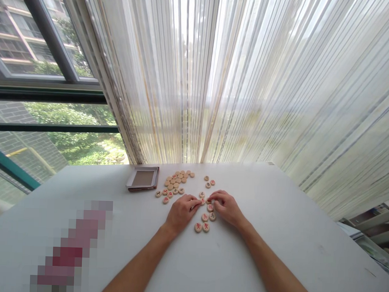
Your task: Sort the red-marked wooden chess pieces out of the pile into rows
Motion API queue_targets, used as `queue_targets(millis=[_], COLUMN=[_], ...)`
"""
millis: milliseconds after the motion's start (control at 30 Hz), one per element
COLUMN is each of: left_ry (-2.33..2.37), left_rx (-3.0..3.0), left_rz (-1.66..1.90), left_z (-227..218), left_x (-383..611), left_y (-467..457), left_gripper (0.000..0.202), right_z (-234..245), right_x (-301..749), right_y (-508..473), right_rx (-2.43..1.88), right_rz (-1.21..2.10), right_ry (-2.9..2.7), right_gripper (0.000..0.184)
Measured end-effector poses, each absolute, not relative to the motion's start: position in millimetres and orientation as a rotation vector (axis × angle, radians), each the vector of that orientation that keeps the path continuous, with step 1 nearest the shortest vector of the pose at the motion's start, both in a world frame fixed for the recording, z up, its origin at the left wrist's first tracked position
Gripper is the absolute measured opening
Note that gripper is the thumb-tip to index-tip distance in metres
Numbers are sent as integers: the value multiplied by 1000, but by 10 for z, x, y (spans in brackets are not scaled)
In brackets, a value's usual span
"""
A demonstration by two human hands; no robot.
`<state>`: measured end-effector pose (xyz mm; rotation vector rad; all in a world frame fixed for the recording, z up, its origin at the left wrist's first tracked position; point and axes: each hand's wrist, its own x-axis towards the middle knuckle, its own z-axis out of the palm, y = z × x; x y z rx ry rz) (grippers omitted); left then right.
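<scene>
Round wooden game pieces lie on a white table point(274, 234). My left hand point(181, 212) rests knuckles up, its fingers pinched on a piece point(202, 201) with a red mark. My right hand point(226, 208) meets it from the right, fingertips curled down onto the same spot. Between my wrists lie several face-up pieces point(205, 217) with red marks. A larger cluster of pieces point(175, 183), mostly blank side up, lies further back to the left. Two more pieces point(210, 182) sit behind my hands.
A shallow open box point(142, 178) with a dark rim sits at the back left of the pieces. A blurred pink-red patch point(76, 248) covers the table's front left. Sheer striped curtains point(248, 79) hang behind the table, with a window point(40, 72) at left.
</scene>
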<state>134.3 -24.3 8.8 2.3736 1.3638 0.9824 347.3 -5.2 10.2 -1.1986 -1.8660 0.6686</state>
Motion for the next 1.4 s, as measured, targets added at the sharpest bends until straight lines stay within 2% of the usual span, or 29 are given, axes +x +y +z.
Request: queue_targets(millis=[367,633,833,1067,1400], left_ry=[1369,1377,1369,1369,1394], left_rx=[2388,2382,2398,2399,2425], left_rz=[990,987,979,968,948], left_z=[72,73,67,78,102], left_x=[1340,1339,1336,1335,1343], left_y=[-236,-241,-237,-239,-246], left_gripper=[22,23,22,22,24], right_z=[85,57,35,10,18], right_x=[3475,3559,3532,3515,3507], right_y=[-39,27,17,24,17], right_rx=[-1209,-1334,-1192,-1219,-1227], right_rz=[688,670,674,656,643], right_ry=[-1822,-1513,-1670,-1823,-1820], right_gripper=[30,30,36,44,44])
